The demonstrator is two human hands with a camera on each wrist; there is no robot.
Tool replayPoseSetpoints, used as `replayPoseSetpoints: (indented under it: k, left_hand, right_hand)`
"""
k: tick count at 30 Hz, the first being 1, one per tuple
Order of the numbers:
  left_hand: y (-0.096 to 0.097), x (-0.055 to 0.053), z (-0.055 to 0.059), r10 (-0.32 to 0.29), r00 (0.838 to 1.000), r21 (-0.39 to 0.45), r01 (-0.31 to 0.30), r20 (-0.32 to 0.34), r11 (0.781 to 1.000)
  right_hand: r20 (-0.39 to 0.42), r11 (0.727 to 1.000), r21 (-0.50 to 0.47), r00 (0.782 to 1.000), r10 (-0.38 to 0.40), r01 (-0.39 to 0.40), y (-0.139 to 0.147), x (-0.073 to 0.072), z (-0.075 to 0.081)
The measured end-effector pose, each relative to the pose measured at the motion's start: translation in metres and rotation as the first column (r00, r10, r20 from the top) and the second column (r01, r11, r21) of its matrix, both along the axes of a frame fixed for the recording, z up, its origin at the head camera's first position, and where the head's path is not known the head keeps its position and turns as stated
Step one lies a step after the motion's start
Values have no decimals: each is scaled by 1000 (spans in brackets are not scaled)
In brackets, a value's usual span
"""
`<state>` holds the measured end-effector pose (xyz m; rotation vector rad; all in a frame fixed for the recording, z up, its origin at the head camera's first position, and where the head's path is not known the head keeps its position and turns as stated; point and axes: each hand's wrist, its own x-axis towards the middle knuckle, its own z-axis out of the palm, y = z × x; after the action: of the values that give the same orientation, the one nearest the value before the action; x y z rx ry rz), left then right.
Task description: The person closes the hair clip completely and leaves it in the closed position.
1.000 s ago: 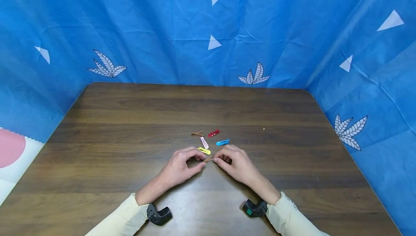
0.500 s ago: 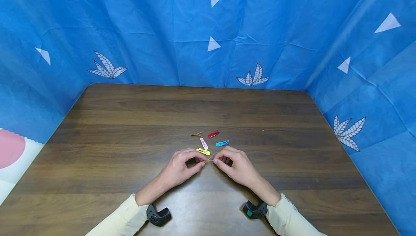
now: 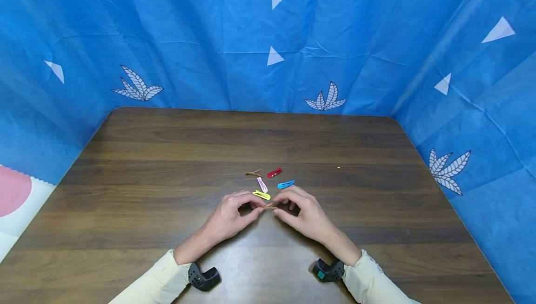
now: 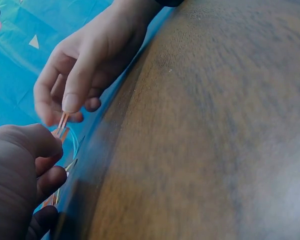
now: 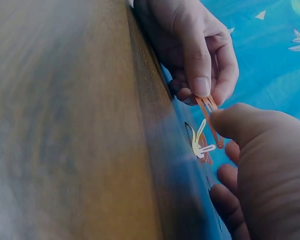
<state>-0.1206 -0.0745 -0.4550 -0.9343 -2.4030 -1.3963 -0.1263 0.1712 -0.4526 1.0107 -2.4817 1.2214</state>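
Observation:
My left hand point(image 3: 235, 212) pinches an orange snap hair clip point(image 3: 269, 206) between thumb and forefinger, just above the table. The clip's two narrow bars stand apart. My right hand point(image 3: 307, 212) is at the clip's other end, its thumb and forefinger parted around that end. In the right wrist view the right thumb point(image 5: 230, 121) lies over the side of the clip point(image 5: 207, 106); whether it presses on it I cannot tell. Just beyond the hands lie a yellow clip point(image 3: 261, 195), a pink clip point(image 3: 262, 184) and a blue clip point(image 3: 286, 184).
Farther back on the brown wooden table point(image 3: 167, 155) lie a red hair clip point(image 3: 274, 172) and a brown-orange clip point(image 3: 253, 172) with its bars spread. A tiny yellow speck point(image 3: 338, 167) is to the right. A blue patterned curtain point(image 3: 188, 38) surrounds the table's far sides.
My right thumb and forefinger have come apart from their pinch on the orange clip's end. The left hand keeps its hold and has barely moved. The other clips lie as before.

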Motion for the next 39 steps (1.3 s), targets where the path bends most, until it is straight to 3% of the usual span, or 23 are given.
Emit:
replayPoseSetpoints:
  k: [9,16,21,39]
  left_hand:
    - [0,0,-2,-10,1000,11,10,8,1000]
    - [0,0,-1,-38,999,15,38,-2,999]
    - [0,0,-1,-47,999,16,47,-1,999]
    - [-1,2,1,-26,999,-12,27,30,1000]
  right_hand:
    - [-48,1000,-1,998,27,-27,-1,0,0]
    - [-31,998,-34,998,47,-48,-2,0,-1]
    - [-73,996,-45,995,70,-74,-1,0,-1]
    - [-160,997,32,984,76,-72,0,1,2]
